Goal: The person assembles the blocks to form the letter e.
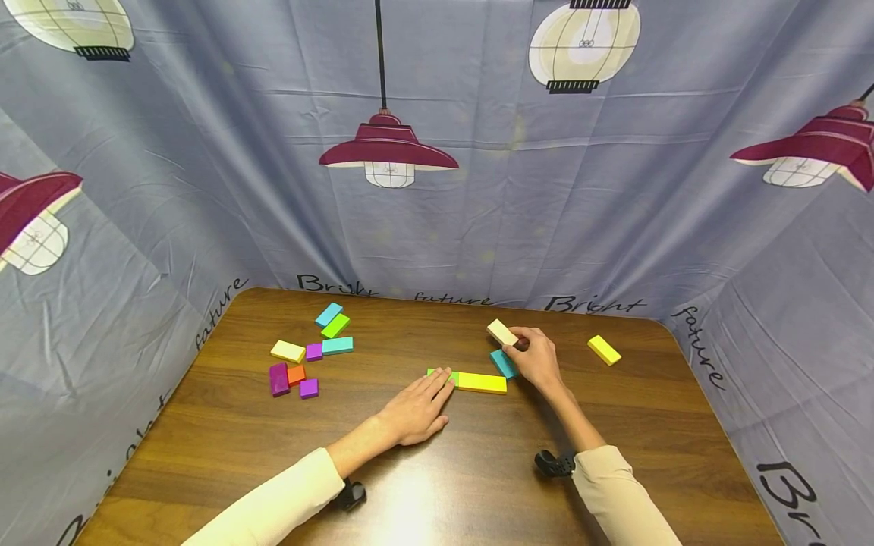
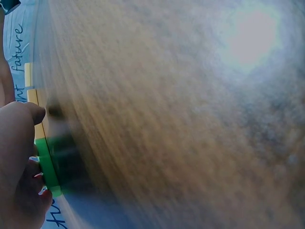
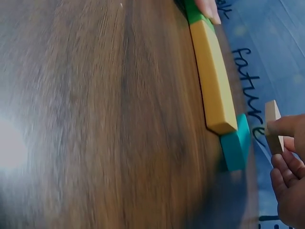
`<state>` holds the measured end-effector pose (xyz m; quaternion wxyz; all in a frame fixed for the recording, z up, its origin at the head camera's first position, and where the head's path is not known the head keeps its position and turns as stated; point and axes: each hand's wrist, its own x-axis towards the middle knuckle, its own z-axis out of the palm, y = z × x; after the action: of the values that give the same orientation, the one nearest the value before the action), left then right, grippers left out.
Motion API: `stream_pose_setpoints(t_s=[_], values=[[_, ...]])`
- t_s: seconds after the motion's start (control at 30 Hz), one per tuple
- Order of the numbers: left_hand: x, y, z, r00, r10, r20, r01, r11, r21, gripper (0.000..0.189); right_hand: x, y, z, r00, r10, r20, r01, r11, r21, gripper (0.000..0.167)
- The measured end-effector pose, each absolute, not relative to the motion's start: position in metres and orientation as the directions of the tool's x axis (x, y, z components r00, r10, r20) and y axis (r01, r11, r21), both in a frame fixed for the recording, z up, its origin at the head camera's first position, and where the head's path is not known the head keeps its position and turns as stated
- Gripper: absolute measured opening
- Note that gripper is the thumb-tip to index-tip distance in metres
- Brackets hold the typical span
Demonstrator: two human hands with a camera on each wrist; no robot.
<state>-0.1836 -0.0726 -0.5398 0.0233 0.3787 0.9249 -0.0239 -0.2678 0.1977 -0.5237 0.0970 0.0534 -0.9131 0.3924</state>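
With its fingers extended, my left hand [image 1: 418, 408] rests on a green block [image 2: 49, 167], covering much of it in the head view. End to end with that block lies a longer yellow block [image 1: 482, 383]. Between thumb and fingers, my right hand [image 1: 536, 360] pinches a pale cream block [image 1: 501, 332]. In the right wrist view the cream block [image 3: 272, 126] appears tilted and raised off the table. A blue-teal block [image 1: 504, 364] lies slanted just beyond the yellow block's right end, below the right hand.
On the left of the wooden table [image 1: 225, 432] several loose blocks lie grouped, among them a purple block [image 1: 279, 379], an orange block [image 1: 297, 374] and a turquoise block [image 1: 337, 346]. A single yellow block [image 1: 604, 350] lies at the right. Printed curtains [image 1: 437, 227] enclose the table's back and sides.
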Motion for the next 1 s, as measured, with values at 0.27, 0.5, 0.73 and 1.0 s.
stream_pose_setpoints(t_s=[0.27,0.5,0.73,1.0], values=[[-0.183,-0.073,-0.539,-0.711,0.701,-0.052,0.703,0.711,-0.017,0.065,-0.270,0.182,-0.528,-0.985,-0.020,0.174,-0.142,0.671,-0.728,0.039],[-0.183,-0.073,-0.539,-0.710,0.703,-0.042,0.704,0.710,-0.018,0.065,-0.271,0.175,-0.534,-0.989,-0.007,0.150,-0.116,0.676,-0.728,0.040],[-0.184,-0.073,-0.539,-0.706,0.707,-0.042,0.708,0.706,-0.016,0.064,-0.271,0.170,-0.538,-0.990,0.001,0.144,-0.107,0.664,-0.740,0.040],[-0.184,-0.073,-0.539,-0.709,0.704,-0.050,0.705,0.709,-0.014,0.065,-0.273,0.166,-0.540,-0.986,-0.003,0.166,-0.126,0.664,-0.737,0.038]])
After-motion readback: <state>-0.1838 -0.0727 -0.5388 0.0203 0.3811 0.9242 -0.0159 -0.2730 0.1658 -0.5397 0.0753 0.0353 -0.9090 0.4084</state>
